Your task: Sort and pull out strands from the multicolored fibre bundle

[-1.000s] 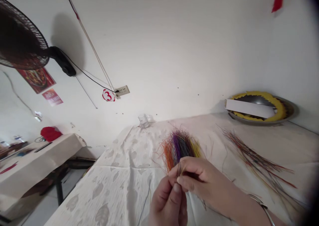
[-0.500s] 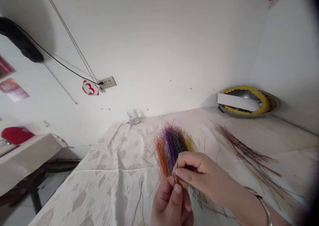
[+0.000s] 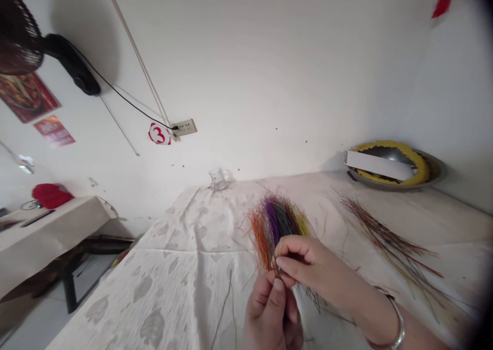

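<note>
Right hand [image 3: 308,268] and left hand [image 3: 269,316] are working low over a white leaf-patterned tablecloth [image 3: 115,298], with a round metal pan with a yellow ring [image 3: 427,172] off to the far right and a loose spray of thin dyed strands [image 3: 389,242] nearer. Fanning up from the fingers is a dense orange, purple, black and yellow fibre bundle [image 3: 275,226], its narrow end pinched tight: right fingertips [image 3: 283,262] pressed together on it, left fingertips [image 3: 278,288] closing from below. Exactly how many strands are caught, hard to tell from here.
</note>
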Available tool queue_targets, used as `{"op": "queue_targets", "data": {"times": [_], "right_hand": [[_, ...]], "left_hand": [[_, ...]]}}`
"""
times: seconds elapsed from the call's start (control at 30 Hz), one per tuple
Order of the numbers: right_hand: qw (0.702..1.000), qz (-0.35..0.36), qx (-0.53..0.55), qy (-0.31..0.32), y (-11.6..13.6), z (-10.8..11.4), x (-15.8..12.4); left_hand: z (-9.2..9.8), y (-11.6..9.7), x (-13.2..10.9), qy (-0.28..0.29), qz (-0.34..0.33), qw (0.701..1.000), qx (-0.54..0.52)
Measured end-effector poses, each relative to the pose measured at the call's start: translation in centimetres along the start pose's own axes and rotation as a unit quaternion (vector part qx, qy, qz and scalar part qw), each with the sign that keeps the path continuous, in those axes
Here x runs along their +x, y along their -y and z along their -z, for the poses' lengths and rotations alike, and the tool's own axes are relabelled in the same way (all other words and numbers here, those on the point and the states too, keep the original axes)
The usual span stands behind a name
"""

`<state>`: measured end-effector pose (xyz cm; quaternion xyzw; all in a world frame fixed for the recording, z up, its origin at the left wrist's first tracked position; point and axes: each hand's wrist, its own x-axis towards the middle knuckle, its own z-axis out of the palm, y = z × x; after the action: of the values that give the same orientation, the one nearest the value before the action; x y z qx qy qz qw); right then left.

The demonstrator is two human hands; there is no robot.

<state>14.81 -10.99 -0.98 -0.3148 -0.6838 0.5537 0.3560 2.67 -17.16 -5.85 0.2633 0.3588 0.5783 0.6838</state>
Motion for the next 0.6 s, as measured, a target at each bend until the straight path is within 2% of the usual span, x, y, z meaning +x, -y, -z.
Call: {"op": "queue_targets", "data": {"times": [0.13,0.27,0.6], "right_hand": [[0.999,-0.011,0.034,-0.004,-0.2,-1.5,-1.1],[0.999,-0.005,0.046,-0.012,-0.7,-2.2,-2.5],[0.993,-0.01,-0.026,-0.112,-1.7,-3.0,-5.2]], "left_hand": [[0.6,0.1,-1.3,0.022,0.001,1.0,-0.001],[0.7,0.6,-2.1,0.039,-0.005,0.999,0.0],[0.8,3.0,-2.6,0.084,0.047,0.995,-0.01]]}}
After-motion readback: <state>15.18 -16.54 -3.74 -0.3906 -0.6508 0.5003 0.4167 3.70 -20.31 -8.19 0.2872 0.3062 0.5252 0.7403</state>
